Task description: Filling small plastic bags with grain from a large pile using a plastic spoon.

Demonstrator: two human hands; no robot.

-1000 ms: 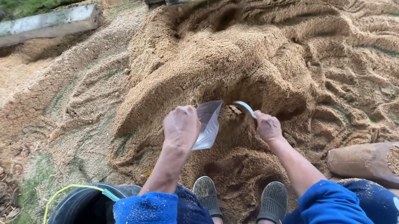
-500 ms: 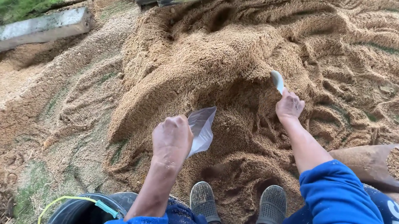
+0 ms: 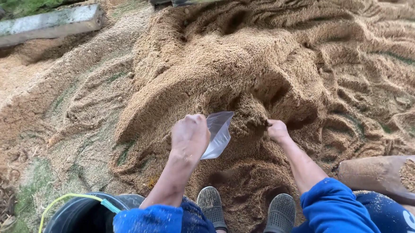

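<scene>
Far left, a concrete beam (image 3: 42, 25) lies at the edge of the sawdust pile (image 3: 276, 63), grass behind it. Bottom left, a black bucket (image 3: 81, 216) with a yellow-green cord over its rim sits by the person's knee. The left hand (image 3: 190, 135) is clenched on the mouth of a clear plastic bag (image 3: 218, 133), held just above the slope and tilted toward the right. The right hand (image 3: 278, 129) sits at the pile face, fingers curled into the sawdust or around a scoop, cannot tell which since the loose stuff hides them. Two grey shoes (image 3: 247, 211) stand in the dug hollow below. Far right, a filled sawdust roll (image 3: 384, 173) lies beside the blue sleeve. Risk, as a judgement: the bag mouth looks only half open and floppy, so sawdust could spill past it; the undercut face above the right hand may slump onto the shoes.
</scene>
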